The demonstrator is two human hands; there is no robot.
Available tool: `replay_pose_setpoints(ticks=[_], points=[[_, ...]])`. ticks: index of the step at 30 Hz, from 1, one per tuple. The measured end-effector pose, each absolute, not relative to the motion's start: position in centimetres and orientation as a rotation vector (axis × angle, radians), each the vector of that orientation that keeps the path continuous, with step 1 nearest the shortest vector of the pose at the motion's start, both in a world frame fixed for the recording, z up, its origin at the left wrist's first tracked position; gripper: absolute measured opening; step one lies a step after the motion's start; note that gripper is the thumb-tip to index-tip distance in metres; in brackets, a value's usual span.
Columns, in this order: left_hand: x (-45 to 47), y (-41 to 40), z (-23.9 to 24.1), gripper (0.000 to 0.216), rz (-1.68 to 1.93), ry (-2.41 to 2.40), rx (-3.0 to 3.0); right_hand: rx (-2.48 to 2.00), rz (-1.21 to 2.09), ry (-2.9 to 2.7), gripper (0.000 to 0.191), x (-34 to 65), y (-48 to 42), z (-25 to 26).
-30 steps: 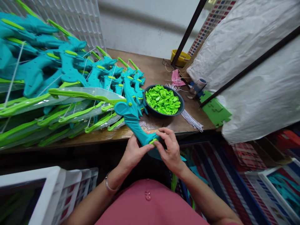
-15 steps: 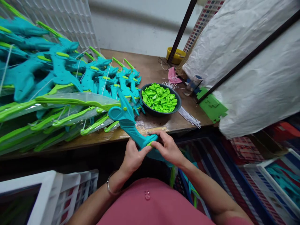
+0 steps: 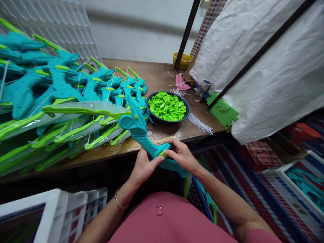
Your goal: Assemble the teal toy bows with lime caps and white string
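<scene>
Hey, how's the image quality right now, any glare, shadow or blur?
Head view: glossy glare along the worktable's front edge; head view: a soft dark band across the back wall, near-black shadow below the worktable; head view: white crate at lower left stretched and soft, teal toy bow near centre comparatively clear.

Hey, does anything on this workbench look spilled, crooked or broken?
I see no obvious damage or spill: the green pieces sit inside the dark bowl, and the held teal bow looks whole. Only the white strings look untidy, fanning loosely toward the table's front edge.
</scene>
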State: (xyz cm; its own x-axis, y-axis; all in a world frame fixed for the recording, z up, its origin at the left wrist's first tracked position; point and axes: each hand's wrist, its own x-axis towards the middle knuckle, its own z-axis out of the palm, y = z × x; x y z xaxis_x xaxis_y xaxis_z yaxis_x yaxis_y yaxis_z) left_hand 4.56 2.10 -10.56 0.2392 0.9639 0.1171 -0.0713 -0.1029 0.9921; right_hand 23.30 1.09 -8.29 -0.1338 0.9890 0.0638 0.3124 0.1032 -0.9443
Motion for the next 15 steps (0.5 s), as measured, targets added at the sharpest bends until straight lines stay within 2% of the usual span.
replay_pose_setpoints(ticks=[3,7,15], points=[[4.1,2.5,-10.4,0.049,1.087,0.907,1.348,-1.336,1.068,-1.538,0.031,23.1,1.1,-7.9],[3.6,2.4,-10.0,0.042,1.108,0.913,1.352,-1.344,1.004,-1.744,0.031,23.2,1.2,-6.3],[4.7,0.7,-10.8,0.047,1.178,1.153,1.405,-1.388,0.716,-2.023,0.011,23.2,0.2,-6.2]])
